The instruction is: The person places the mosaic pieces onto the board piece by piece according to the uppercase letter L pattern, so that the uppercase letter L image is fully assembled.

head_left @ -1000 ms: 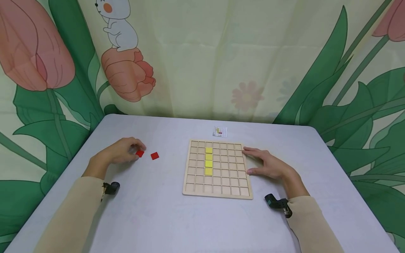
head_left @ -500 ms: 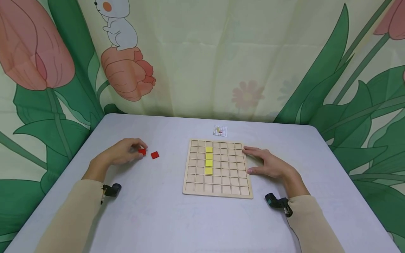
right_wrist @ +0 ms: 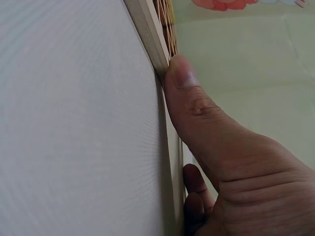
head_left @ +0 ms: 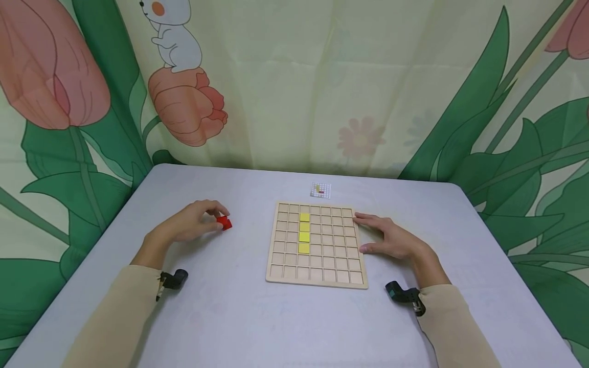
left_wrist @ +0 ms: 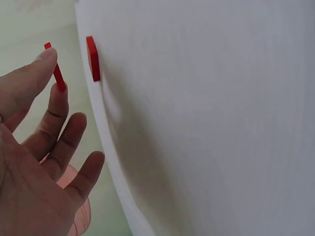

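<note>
Between thumb and fingertip my left hand (head_left: 190, 222) pinches a thin red square tile (left_wrist: 58, 76), raised off the table. Just beyond it a second red tile (left_wrist: 93, 59) lies on the table; in the head view the held tile partly covers it. A pale wooden grid board (head_left: 317, 285) lies right of the middle, with several yellow square tiles (head_left: 304, 236) in one column of its cells. My right hand (head_left: 391, 237) rests at the board's right edge, its thumb (right_wrist: 182, 78) touching the rim and its fingers extended, not curled round it.
A small printed card (head_left: 320, 190) with a grid and coloured squares lies behind the board. The white-covered table (head_left: 221, 317) ends at a curtain (head_left: 285, 102) printed with flowers. Each wrist wears a small black camera.
My left hand has moved right with the red tile, from beside the other red tile to over or against it. The right hand and the board have stayed put.
</note>
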Motion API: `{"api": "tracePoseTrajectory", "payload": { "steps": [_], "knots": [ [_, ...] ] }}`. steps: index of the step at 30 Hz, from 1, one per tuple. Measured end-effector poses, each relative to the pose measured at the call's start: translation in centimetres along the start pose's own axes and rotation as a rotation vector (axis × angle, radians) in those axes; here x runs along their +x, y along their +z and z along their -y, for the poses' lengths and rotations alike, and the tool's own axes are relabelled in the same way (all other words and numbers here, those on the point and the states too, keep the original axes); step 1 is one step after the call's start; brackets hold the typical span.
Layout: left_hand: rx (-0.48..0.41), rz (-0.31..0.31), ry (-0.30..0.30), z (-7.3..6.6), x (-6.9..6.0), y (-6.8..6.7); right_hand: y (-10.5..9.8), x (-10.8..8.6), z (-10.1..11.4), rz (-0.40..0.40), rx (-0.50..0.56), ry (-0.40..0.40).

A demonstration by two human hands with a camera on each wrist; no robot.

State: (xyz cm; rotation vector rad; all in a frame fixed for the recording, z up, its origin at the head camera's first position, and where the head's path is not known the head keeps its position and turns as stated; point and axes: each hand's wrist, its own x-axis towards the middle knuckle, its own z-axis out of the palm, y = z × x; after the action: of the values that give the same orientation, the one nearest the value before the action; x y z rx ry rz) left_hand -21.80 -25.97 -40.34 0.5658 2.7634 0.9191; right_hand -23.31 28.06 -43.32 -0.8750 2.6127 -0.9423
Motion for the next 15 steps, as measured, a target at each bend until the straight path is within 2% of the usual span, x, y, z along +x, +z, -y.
{"api": "tracePoseTrajectory", "payload": {
  "steps": [8, 15],
  "knots": [
    [-0.035, 0.001, 0.022, -1.8, 0.9, 1.2, -0.1, 0.0, 0.0, -0.005, -0.021, 0.003],
    [-0.054, 0.036, 0.037, -3.5, 1.7, 2.2, 0.0, -0.1, -0.2, -0.006, -0.021, 0.001]
  ]
}}
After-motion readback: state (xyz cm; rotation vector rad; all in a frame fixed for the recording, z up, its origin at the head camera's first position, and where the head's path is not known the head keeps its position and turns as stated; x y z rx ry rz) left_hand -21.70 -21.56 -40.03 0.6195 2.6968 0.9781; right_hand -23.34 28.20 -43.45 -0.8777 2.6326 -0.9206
